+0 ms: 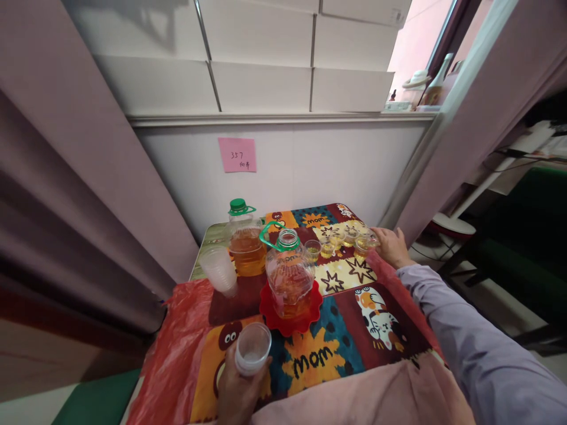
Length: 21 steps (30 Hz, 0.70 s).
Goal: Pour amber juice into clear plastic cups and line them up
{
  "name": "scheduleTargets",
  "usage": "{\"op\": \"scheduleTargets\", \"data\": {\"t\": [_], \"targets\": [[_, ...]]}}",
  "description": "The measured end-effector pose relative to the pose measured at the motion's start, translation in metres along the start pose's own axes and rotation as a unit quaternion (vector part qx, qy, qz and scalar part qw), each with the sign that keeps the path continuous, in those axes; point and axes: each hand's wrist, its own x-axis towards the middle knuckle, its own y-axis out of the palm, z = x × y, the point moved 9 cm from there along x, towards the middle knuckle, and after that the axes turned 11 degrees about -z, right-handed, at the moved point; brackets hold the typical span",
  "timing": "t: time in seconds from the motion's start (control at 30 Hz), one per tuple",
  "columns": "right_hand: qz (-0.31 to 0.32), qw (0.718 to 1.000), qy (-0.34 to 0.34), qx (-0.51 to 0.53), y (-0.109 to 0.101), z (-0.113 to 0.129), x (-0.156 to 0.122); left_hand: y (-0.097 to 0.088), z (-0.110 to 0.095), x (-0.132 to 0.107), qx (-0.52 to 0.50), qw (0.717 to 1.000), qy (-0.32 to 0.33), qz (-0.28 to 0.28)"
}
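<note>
In the head view my left hand (pixel 241 386) is wrapped around a clear plastic cup (pixel 253 348), which looks empty, near the table's front edge. My right hand (pixel 390 245) reaches to the table's far right side, its fingers at a small clear cup (pixel 372 241) at the end of a group. Several other cups with yellow liquid (pixel 326 250) stand close together there. An uncapped plastic jug (pixel 290 274) with a green handle and amber liquid stands on a red scalloped dish (pixel 269 316). Behind it is a green-capped jug (pixel 246 251), partly hidden.
A stack of clear plastic cups (pixel 219 270) leans at the left of the jugs. Red plastic film (pixel 177 348) hangs over the left side of the table under the patterned cloth (pixel 310 360). A white wall (pixel 332 165) with a pink note (pixel 237 154) rises behind.
</note>
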Motion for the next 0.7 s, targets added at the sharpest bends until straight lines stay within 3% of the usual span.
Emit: {"op": "scheduleTargets", "data": {"t": [0.2,0.5,0.6,0.67,0.7], "targets": [[0.002,0.997,-0.081,-0.019,-0.006,0.018,0.002,0.005,0.007,-0.002,-0.014,0.999,-0.028,0.036],[-0.001,0.989,-0.145,-0.026,-0.017,0.035,0.002,0.003,-0.002,0.0,-0.041,0.998,-0.037,0.021],[-0.031,0.996,-0.088,0.012,-0.035,0.035,0.004,0.002,-0.002,-0.001,-0.038,0.999,-0.037,0.012],[-0.084,0.992,0.036,0.082,-0.059,0.03,0.001,0.002,-0.003,-0.002,-0.031,0.999,-0.034,0.012],[-0.117,0.978,0.113,0.13,-0.073,0.029,-0.005,0.002,-0.003,-0.002,-0.028,0.999,-0.032,0.014]]}}
